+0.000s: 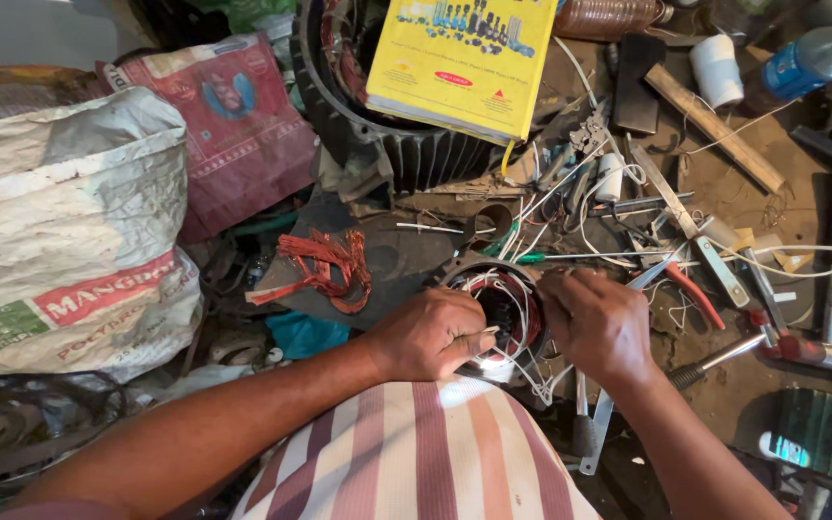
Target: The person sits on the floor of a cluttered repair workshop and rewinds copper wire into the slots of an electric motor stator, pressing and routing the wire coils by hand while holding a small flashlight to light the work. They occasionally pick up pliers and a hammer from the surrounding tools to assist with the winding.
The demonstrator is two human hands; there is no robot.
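Two hands (512, 332), stator (503, 308), white wires inside

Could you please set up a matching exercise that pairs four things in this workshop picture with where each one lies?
Things:
1. yellow printed cardboard box
2. tangled bundle of red copper wire
3. round motor stator with white leads
4. blue-labelled plastic bottle

Places:
A. between the left hand and right hand
B. top right corner
C. on the ribbed black motor housing
D. left of the stator

Pairs: 1-C, 2-D, 3-A, 4-B
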